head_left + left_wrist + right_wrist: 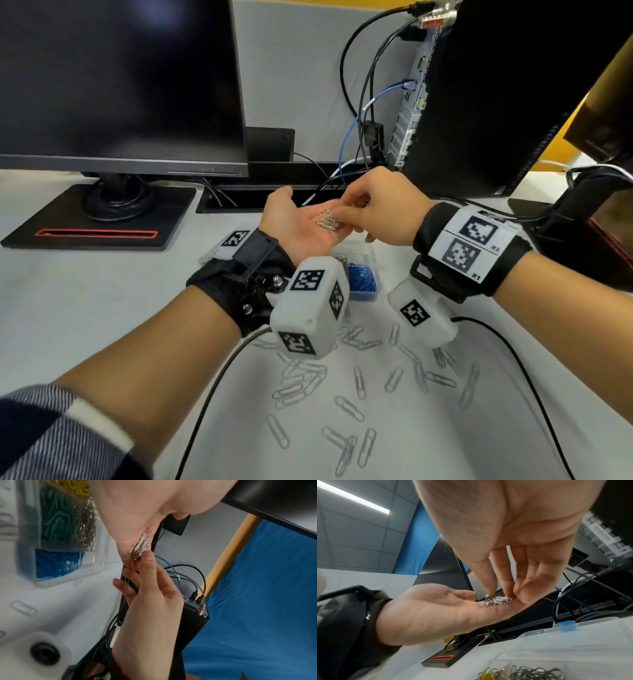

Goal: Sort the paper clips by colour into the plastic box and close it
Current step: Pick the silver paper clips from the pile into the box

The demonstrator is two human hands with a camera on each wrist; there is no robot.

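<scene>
Nearest the body, short of both sets of fingers, pale paper clips (346,387) lie scattered loose on the white table (102,308), still unsorted. Just beyond them and under the raised hands sits the plastic box (101,555), lid open, with blue, green, yellow and silver clips already in separate compartments. Above it the left hand (301,222) lies flat and palm-up, fingers straight, carrying a small heap of silver clips (328,222) near the finger bases. Over that heap the right hand (380,205) comes down, thumb and first fingers (493,582) drawn together in a pinch on some of the heap; how many it has hold of cannot be told. Past the fingertips stand a dark monitor (120,82), a computer tower (496,96) and trailing cables (359,85). I judge the heap is about to go to the silver compartment. The risk is a tangle: clips hooked together may lift as a clump, then shed over a neighbouring colour or the table. A tilt of the flat palm would also spill the rest, since nothing curls round them
</scene>
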